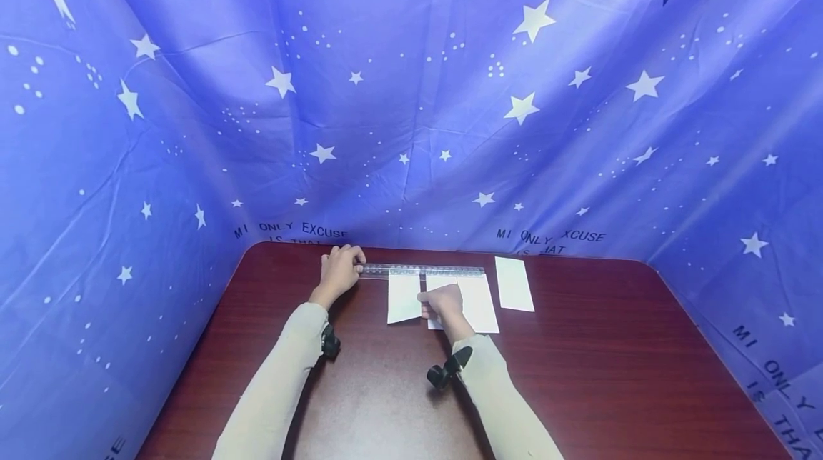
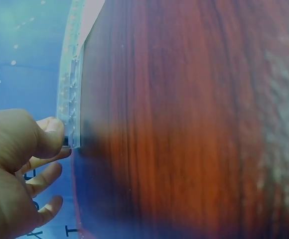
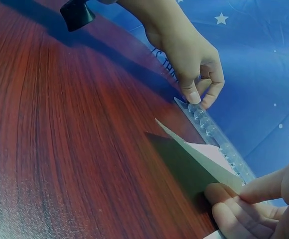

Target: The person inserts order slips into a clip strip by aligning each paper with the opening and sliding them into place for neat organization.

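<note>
A clear plastic ruler (image 1: 444, 270) lies across the upper edges of white paper sheets near the table's far side. My left hand (image 1: 341, 269) pinches the ruler's left end between thumb and index finger, the other fingers loosely bent, as the left wrist view also shows. My right hand (image 1: 444, 301) pinches the right edge of the left white paper (image 1: 403, 299). In the right wrist view this paper (image 3: 204, 158) is lifted off the table and bent, its upper edge by the ruler (image 3: 208, 130). More white paper (image 1: 479, 306) lies beneath and right of my right hand.
A separate white paper strip (image 1: 514, 285) lies to the right on the dark red wooden table (image 1: 598, 360). A blue curtain (image 1: 411, 88) with stars hangs behind the table and along both sides. Black wrist cameras are strapped over both sleeves.
</note>
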A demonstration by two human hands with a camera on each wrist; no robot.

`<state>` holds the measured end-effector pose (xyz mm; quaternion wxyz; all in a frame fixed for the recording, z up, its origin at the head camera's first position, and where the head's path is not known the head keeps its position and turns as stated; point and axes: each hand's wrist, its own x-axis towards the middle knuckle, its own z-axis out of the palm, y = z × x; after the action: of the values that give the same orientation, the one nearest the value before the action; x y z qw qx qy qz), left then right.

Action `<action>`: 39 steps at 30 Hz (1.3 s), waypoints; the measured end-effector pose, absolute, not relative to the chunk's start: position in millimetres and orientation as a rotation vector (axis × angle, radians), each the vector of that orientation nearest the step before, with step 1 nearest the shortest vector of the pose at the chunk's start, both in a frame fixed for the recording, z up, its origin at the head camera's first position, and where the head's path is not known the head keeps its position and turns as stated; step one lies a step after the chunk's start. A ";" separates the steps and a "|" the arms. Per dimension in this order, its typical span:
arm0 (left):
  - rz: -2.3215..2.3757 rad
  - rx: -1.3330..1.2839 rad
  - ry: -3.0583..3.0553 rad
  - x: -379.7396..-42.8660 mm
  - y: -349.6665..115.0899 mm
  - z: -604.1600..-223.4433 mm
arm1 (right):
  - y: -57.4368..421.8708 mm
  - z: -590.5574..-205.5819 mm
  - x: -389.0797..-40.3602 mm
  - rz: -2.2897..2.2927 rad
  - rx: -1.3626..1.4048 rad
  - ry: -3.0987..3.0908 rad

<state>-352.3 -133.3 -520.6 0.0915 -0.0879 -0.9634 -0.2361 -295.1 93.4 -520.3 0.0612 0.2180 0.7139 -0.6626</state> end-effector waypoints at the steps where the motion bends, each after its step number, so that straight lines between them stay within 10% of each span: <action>1: -0.712 -0.256 -2.860 -352.3 -133.2 -520.7 | 93.4 -520.7 -295.2 -2.012 0.661 2.156; 39: -0.980 -0.215 -2.835 -349.1 -138.1 -516.7 | 98.7 -525.8 -296.2 -2.121 0.697 2.048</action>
<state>-349.1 -138.1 -516.7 0.0668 -0.0713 -0.9406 -0.3252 -296.2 98.7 -525.8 0.0557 0.2298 0.6749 -0.6990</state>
